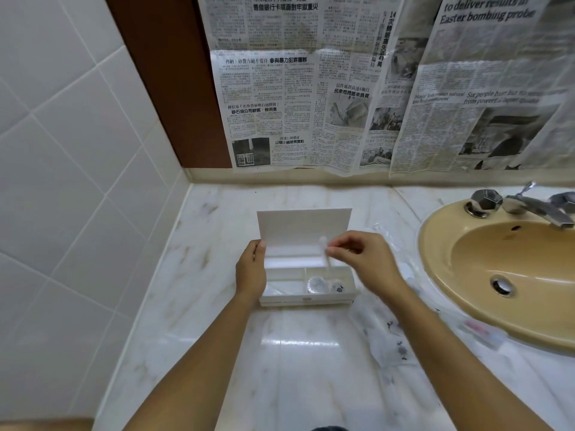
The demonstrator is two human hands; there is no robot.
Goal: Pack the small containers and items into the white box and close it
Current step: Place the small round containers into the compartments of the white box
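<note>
At the far left a tiled wall bounds the marble bench. Next, the left hand is set against the left end of the white box, its fingers curled round that end; the evident purpose is to steady the box while it is loaded. The box rests on the bench at centre, its lid hinged back and standing upright on the far side, so every compartment lies open from above. The near left compartment holds something pale that cannot be identified. Two round containers lie side by side in the near right compartment. Above the right half of the box, the right hand pinches a slender white item between thumb and fingertips, holding it roughly upright with its lower end over the interior. Whether it touches the box cannot be told. The grip suggests a placement into one of the open compartments. Right of the box, clear wrappers lie on the bench just beside the sink. Closing the lid is not yet done.
</note>
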